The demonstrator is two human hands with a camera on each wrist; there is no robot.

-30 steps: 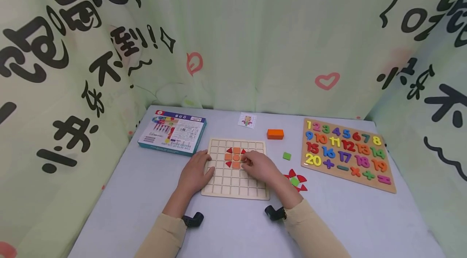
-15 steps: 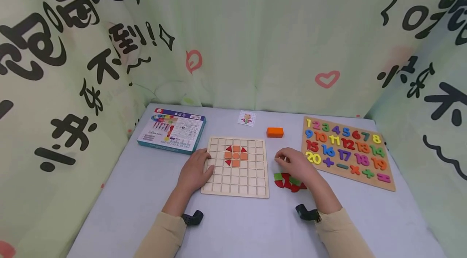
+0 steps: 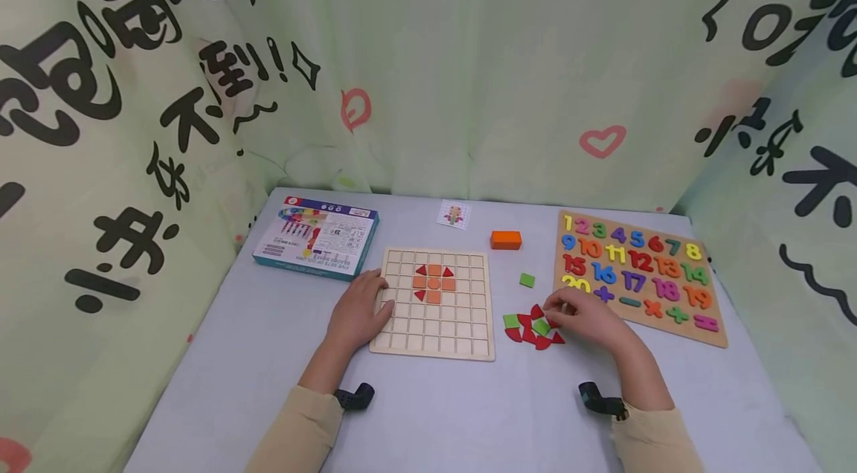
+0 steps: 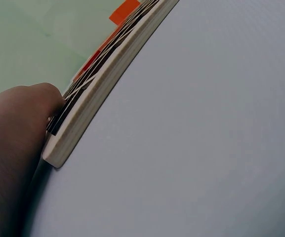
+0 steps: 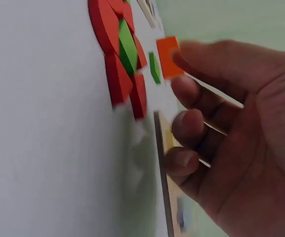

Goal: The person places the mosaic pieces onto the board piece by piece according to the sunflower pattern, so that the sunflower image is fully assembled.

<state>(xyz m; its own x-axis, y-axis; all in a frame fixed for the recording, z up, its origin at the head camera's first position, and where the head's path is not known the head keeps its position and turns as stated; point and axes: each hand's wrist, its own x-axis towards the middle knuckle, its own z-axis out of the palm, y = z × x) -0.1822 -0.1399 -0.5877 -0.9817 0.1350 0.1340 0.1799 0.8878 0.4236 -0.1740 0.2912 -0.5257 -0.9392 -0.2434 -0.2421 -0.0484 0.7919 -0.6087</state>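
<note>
While my left hand [image 3: 358, 313] lies flat with relaxed fingers on the grid board's [image 3: 435, 332] left edge, my right hand [image 3: 589, 318] hovers loosely curled, holding nothing, with its fingertips at the pile of red and green pieces [image 3: 533, 328]. That pile sits on the surface [image 3: 455, 413] between the board and the number puzzle [image 3: 639, 276] near the right edge. Orange squares and red triangles [image 3: 434, 282] fill the board's upper middle cells. One green square [image 3: 527, 280] lies apart, and an orange block [image 3: 505, 239] sits beyond it.
</note>
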